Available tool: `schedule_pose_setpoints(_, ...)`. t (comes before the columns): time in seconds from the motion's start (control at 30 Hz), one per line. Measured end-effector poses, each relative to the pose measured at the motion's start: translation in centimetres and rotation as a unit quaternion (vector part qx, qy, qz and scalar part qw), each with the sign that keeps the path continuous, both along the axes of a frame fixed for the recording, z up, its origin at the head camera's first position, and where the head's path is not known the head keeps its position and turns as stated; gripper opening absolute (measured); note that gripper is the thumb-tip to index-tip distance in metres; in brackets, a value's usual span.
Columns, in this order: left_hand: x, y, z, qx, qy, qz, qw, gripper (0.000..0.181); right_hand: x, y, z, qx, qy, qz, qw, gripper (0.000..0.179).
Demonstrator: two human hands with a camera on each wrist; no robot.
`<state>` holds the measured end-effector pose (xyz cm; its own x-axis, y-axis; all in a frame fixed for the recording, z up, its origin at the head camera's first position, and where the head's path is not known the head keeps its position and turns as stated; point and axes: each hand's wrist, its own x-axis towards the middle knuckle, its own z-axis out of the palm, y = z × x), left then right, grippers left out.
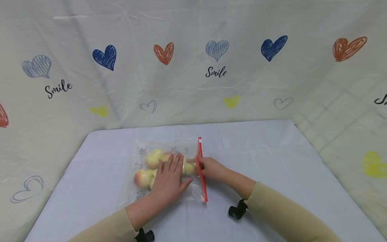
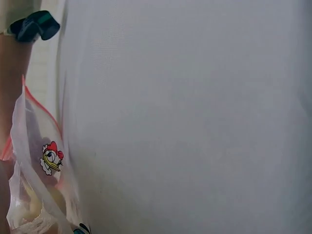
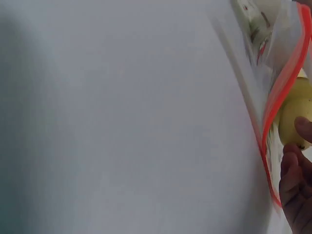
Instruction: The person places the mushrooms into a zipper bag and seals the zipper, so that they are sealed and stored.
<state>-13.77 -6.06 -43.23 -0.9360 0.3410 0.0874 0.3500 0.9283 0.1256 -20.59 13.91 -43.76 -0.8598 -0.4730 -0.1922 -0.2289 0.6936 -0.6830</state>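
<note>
A clear zip bag (image 1: pixel 193 193) with a red zip edge (image 1: pixel 204 191) lies on the table, holding several yellow fruits (image 1: pixel 143 178), some blushed red. My left hand (image 1: pixel 170 183) rests on top of the bag with its fingers straight, covering part of the fruit. At the bag's mouth is my right hand (image 1: pixel 214 169), its fingertips just inside the red edge. In the right wrist view its thumb and curled fingers pinch a yellow fruit (image 3: pixel 292 117) with a dark spot at its end. The left wrist view catches only the bag's side (image 2: pixel 36 180), with a cartoon duck printed on it.
A white cloth covers the table (image 1: pixel 257 148). Behind it hangs a pale backdrop (image 1: pixel 187 80) printed with hearts and the word "Smile". Small dark cameras sit on both wrists, such as the right wrist's camera (image 1: pixel 237 209).
</note>
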Motion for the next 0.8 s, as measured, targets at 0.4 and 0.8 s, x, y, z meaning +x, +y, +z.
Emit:
schedule_pose_setpoints(0.4, 0.1, 0.0, -0.1, -0.008, 0.001, 0.000, 1.0000, 0.087, -0.1, 0.2, -0.3, -0.037, -0.025, -0.018, 0.9988, 0.026)
schedule_pose_setpoints(0.8, 0.0, 0.0, -0.3, -0.023, 0.011, -0.003, 0.9997, 0.086, -0.6, 2.8, 1.2, -0.064, 0.009, -0.139, 0.9881, 0.038)
